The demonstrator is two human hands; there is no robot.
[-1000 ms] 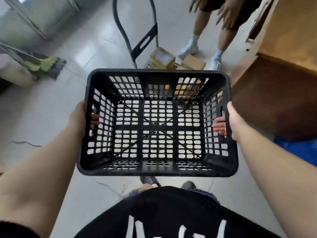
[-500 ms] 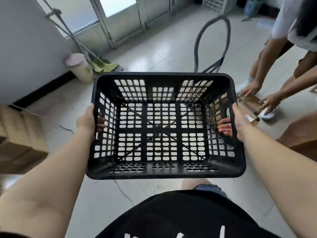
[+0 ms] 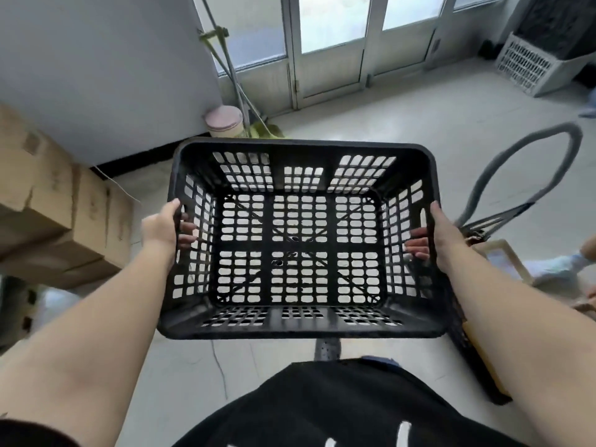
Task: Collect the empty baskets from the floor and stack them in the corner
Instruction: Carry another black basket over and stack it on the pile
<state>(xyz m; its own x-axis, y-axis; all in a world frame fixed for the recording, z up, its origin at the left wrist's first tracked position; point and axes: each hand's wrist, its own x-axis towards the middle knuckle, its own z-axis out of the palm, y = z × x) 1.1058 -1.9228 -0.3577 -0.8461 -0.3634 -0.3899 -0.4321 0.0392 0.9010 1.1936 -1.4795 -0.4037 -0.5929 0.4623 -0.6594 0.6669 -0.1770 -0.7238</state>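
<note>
Above the pale floor (image 3: 371,124), black basket (image 3: 301,330) carried level, empty. Left hand (image 3: 159,229) and right hand (image 3: 446,237) each grip a side rim. Cardboard boxes (image 3: 54,201) left; trolley handle (image 3: 516,175) close right.

Pale tiled floor (image 3: 371,124) by glass doors.
On it stand stacked cardboard boxes (image 3: 54,214) at left, a pink-lidded bin (image 3: 224,121) against the wall, a white crate (image 3: 532,66) far right, and a trolley (image 3: 516,195).
</note>
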